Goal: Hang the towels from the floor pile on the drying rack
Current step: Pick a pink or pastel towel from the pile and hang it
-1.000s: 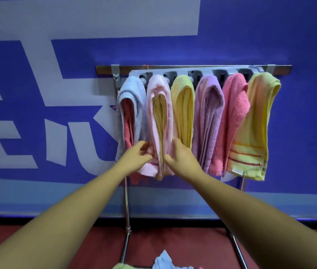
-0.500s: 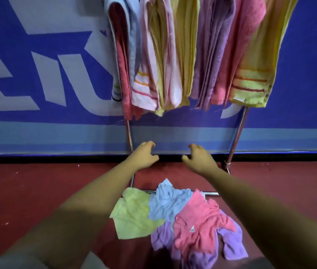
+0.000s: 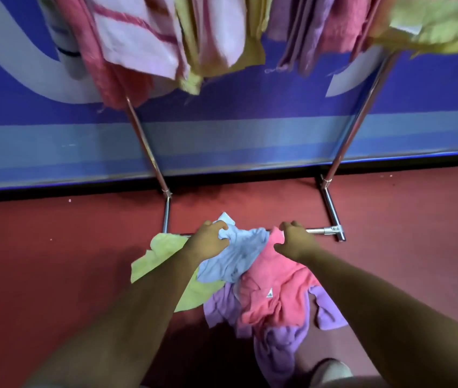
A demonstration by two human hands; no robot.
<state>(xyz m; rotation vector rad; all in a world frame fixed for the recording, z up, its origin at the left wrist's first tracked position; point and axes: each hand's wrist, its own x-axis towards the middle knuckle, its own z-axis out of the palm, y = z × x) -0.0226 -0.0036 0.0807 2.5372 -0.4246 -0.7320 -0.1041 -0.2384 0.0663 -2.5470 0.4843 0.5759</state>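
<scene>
A pile of towels lies on the red floor at the foot of the drying rack (image 3: 346, 141): a yellow-green towel (image 3: 160, 256) on the left, a light blue towel (image 3: 239, 256), a pink towel (image 3: 275, 289) and a purple towel (image 3: 281, 348) at the bottom. My left hand (image 3: 208, 239) grips the light blue towel at its upper left corner. The fingers and thumb of my right hand (image 3: 295, 242) curl round the upper corner of the pink towel, just over the rack's floor bar (image 3: 320, 230). Several towels hang from the rack along the top edge (image 3: 138, 37).
A blue and white wall stands right behind the rack. The rack's chrome legs (image 3: 149, 152) slant down to the floor frame on both sides of the pile. The tip of a shoe (image 3: 331, 371) shows at the bottom edge.
My view has tilted from the hung towels down to the floor. Both hands have dropped from the pink towel on the rack onto the pile and closed on cloth.
</scene>
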